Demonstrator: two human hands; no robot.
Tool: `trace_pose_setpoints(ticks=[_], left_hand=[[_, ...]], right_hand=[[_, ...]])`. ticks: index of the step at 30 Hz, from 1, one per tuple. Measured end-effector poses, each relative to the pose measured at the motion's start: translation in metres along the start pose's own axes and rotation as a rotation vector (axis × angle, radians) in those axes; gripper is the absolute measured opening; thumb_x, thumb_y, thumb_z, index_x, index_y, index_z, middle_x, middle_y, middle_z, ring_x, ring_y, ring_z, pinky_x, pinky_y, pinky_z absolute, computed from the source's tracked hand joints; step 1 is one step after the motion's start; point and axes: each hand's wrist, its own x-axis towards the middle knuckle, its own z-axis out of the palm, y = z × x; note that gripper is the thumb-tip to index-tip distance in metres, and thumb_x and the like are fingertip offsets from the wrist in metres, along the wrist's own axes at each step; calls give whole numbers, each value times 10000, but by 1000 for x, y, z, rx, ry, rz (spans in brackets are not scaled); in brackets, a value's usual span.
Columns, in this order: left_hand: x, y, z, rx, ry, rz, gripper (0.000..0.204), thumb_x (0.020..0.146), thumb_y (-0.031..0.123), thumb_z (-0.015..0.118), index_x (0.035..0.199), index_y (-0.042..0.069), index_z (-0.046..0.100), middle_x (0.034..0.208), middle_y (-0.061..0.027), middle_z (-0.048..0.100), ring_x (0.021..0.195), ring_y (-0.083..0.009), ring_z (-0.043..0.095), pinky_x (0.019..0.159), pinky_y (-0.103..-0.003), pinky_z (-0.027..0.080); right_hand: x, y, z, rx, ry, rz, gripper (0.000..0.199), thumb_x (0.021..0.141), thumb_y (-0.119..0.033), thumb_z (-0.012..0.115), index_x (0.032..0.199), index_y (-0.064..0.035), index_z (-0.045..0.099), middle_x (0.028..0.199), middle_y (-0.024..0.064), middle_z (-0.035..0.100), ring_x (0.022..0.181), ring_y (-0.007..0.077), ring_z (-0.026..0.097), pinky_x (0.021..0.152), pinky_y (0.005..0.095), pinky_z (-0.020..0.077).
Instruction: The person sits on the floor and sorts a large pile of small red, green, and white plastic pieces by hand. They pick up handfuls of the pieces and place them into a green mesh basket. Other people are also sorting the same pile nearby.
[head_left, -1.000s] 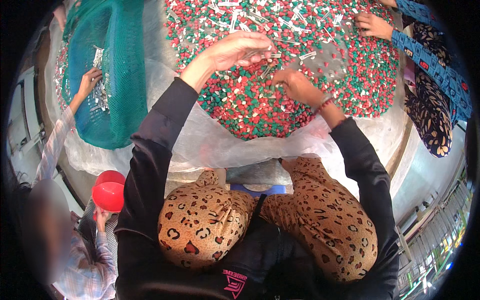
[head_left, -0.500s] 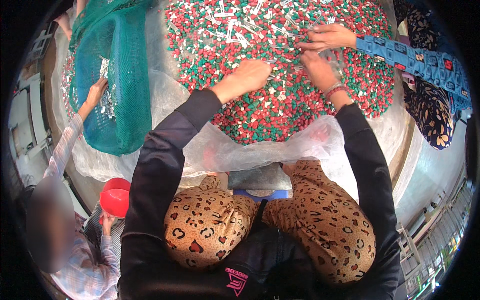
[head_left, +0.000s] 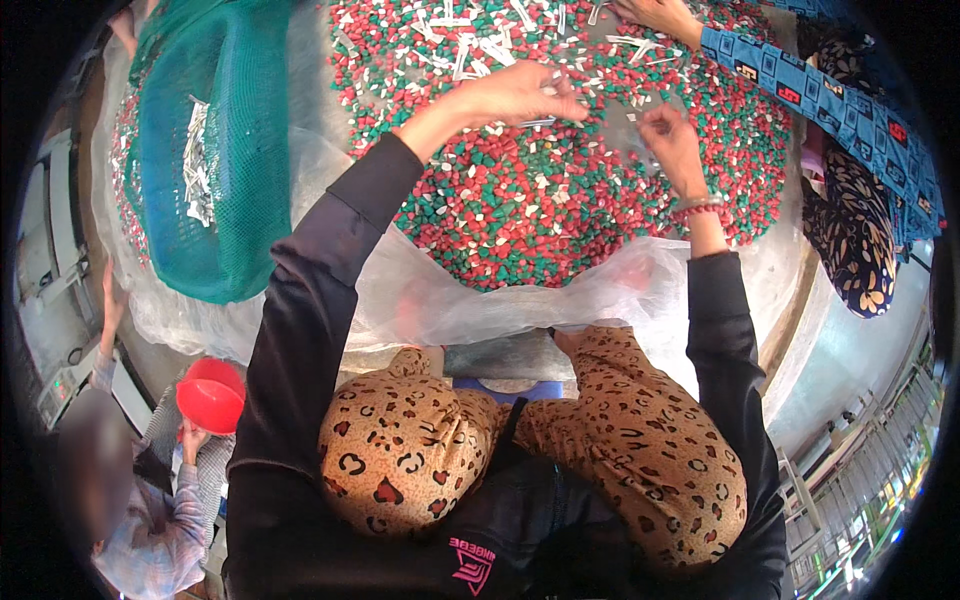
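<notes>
A wide heap of small red, green and white pieces (head_left: 560,210) lies on a clear plastic sheet (head_left: 470,305) in front of me, with thin white sticks (head_left: 470,50) mixed in at the far side. My left hand (head_left: 510,95) reaches palm down over the heap with its fingers curled, and a thin white stick shows under its fingertips. My right hand (head_left: 670,140) is close beside it to the right, its fingers bent in a pinch on the pieces; what it holds is too small to tell.
A green mesh basket (head_left: 230,150) holding white sticks (head_left: 197,160) stands at the left. A co-worker's hand (head_left: 660,15) in a blue patterned sleeve (head_left: 820,90) works at the heap's far right. Another person at the lower left holds a red bowl (head_left: 210,393).
Both my hands have reached farther out over the heap and come closer together. The co-worker's hand has shifted along the far edge.
</notes>
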Motion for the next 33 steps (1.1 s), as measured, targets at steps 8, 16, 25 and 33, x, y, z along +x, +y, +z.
trace_pose_setpoints(ticks=[8, 16, 25, 33], left_hand=[[13, -47, 43, 932, 110, 48, 324, 778, 299, 596, 918, 17, 518, 700, -160, 592, 717, -335, 594, 637, -445, 454], [41, -39, 10, 510, 308, 164, 310, 886, 299, 405, 880, 3, 499, 710, -153, 562, 709, -335, 564, 639, -427, 426], [55, -55, 43, 1066, 260, 168, 121, 733, 69, 514, 794, -35, 510, 650, -186, 578, 614, -316, 606, 515, -427, 473], [-2, -13, 43, 625, 368, 250, 395, 840, 337, 517, 1031, -6, 561, 929, -195, 595, 864, -315, 572, 752, -403, 439]], right_hand=[[31, 49, 8, -732, 70, -503, 186, 750, -51, 520, 934, -50, 547, 968, 133, 537, 873, 341, 553, 714, 423, 467], [14, 37, 13, -836, -71, -334, 159, 752, -73, 530, 908, -43, 532, 918, 155, 554, 885, 342, 561, 696, 426, 485], [-1, 31, 32, -700, -93, -204, 158, 725, -83, 566, 863, -17, 526, 823, 201, 582, 782, 380, 576, 675, 439, 471], [-16, -11, -25, -155, 10, -184, 270, 717, -142, 596, 966, -39, 616, 829, 90, 645, 730, 192, 620, 671, 317, 489]])
